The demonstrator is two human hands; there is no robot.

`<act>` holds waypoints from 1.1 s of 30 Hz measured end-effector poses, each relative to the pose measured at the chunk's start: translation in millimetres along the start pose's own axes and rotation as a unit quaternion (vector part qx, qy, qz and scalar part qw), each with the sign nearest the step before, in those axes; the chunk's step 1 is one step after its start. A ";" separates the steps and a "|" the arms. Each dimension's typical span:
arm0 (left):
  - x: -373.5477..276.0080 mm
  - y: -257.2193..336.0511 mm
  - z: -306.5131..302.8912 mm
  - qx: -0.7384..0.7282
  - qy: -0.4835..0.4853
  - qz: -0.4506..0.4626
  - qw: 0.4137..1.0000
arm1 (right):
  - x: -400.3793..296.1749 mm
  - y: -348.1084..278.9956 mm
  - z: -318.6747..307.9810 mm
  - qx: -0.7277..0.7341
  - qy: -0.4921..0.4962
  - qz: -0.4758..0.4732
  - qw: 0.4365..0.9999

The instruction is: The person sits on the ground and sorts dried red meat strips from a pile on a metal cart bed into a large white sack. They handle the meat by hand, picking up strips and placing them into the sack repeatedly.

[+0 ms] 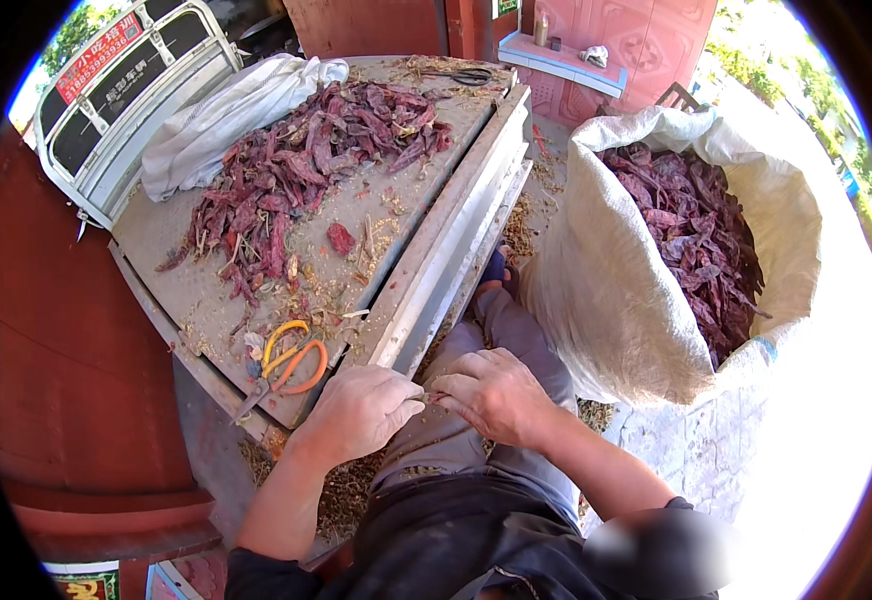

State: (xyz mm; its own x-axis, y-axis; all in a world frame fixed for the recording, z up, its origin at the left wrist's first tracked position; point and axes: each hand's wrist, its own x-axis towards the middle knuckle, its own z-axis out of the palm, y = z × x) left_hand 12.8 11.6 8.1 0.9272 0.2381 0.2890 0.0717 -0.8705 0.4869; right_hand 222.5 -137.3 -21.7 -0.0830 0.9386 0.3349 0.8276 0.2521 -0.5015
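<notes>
Above my lap, my left hand [368,411] and my right hand [494,394] meet fingertip to fingertip over a small dried chili pepper [437,397]. The left fingers pinch its pale stem end, and the right fingers close round the dark red body, mostly hidden. Just beyond my left hand, scissors with orange and yellow handles [297,358] lie on the metal cargo bed [421,225]. A heap of wrinkled dark red dried chilies [301,172] covers the middle of that bed. To my right stands a large white woven sack [623,300] holding many more dried chilies [687,232].
A crumpled white woven sack [218,120] lies against the white metal rack [113,120], which bears writing. Dark-handled scissors [472,76] rest at the bed's far corner. A ledge [563,64] holds a bottle [541,30]. Plant debris [349,487] covers the floor.
</notes>
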 end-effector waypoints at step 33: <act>5.3 16.2 36.0 0.142 0.092 0.017 0.985 | -21.7 -4.3 65.6 0.786 0.049 0.289 0.545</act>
State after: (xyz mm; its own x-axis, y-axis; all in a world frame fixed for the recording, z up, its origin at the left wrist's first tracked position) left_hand 32.1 -16.7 -12.2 0.8500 0.2581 0.4591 0.1655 -0.9584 0.2325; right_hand 184.3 -143.3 -79.1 0.0326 0.9704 -0.2394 -0.8035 -0.1171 -0.5837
